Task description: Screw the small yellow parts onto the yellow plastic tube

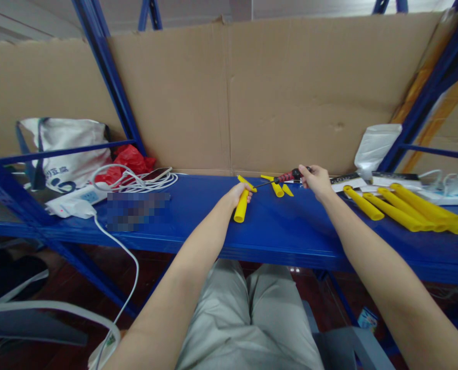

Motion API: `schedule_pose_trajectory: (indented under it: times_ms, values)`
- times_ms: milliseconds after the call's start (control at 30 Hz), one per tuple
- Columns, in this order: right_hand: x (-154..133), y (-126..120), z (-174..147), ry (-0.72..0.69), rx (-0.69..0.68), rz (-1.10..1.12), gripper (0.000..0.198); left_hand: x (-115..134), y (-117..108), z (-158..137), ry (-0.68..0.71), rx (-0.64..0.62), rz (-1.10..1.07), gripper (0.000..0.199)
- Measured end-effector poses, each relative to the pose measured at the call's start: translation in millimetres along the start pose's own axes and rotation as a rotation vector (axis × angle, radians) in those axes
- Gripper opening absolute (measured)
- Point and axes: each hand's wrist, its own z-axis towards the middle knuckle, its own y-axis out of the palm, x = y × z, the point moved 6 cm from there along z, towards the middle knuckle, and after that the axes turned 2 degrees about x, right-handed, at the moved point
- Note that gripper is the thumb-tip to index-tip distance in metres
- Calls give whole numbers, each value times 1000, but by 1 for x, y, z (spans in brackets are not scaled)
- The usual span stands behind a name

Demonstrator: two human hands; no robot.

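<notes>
My left hand (pixel 240 195) is closed around a yellow tapered tube (pixel 241 209) with a yellow crosspiece (pixel 246 182) at its far end. My right hand (pixel 316 180) grips the back end of a screwdriver (pixel 288 176) with a red and black handle. Its thin shaft points left, and the tip meets the yellow piece near my left fingers; whether it sits in a screw is too small to tell. Just behind the screwdriver lie another yellow tube (pixel 278 190) and a small yellow pointed piece (pixel 288 190).
Several yellow tubes (pixel 396 213) lie at the right of the blue shelf (pixel 290 231). A power strip (pixel 84 195), coiled white cables (pixel 152 181), a red plastic bag (pixel 131 163) and a cloth bag (pixel 69 149) are at the left. Cardboard (pixel 283 92) stands behind.
</notes>
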Motion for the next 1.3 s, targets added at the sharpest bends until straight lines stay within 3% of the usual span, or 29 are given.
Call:
schedule_pose_trajectory:
  times_ms: [233,467,667,967,1167,1300]
  values:
    - [0,4,5,-24,-60,54,28,0,2,-7,-6,28,17,13]
    - [-6,-2,4,-156,47,-157,26,3,17,-28,-22,28,53,11]
    - [-13,-10,-3,-160,103,-350,36,3,22,-32,-1,36,54,9]
    - [-12,-6,0,-208,121,-171,27,-1,20,-25,53,61,32,7]
    - [-9,-8,0,-154,144,-214,39,0,20,-24,42,61,35,6]
    - [-2,-6,5,-155,123,-106,37,0,20,-24,40,60,35,8]
